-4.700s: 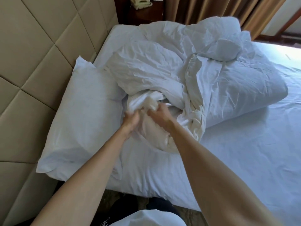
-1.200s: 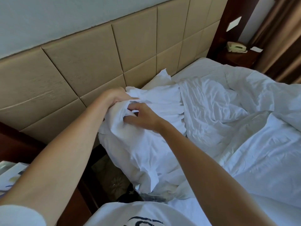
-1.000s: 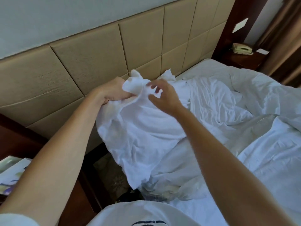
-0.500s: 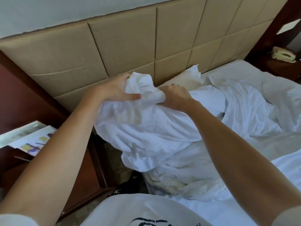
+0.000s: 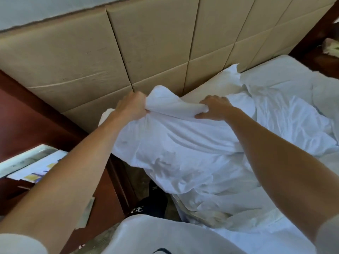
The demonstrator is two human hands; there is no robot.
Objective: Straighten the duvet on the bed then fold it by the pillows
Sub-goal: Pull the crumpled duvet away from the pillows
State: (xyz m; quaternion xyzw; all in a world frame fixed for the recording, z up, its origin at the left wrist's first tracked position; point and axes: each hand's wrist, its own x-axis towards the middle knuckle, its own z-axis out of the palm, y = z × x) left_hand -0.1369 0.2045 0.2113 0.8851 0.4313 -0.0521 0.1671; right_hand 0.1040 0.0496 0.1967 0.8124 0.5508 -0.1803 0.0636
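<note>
The duvet [image 5: 183, 153] is bunched at the bed's head corner, spilling over the edge below both grips. Left hand [image 5: 131, 108] and right hand [image 5: 213, 109] each clutch its top edge; gripping mismatched layers could twist it, and slack may slide floorward.

duvet [image 5: 183, 147]: white, crumpled | corner lifted, rest bunched over bed edge | pillow [image 5: 216, 85]: white, apparently lying against headboard, partly covered
</note>
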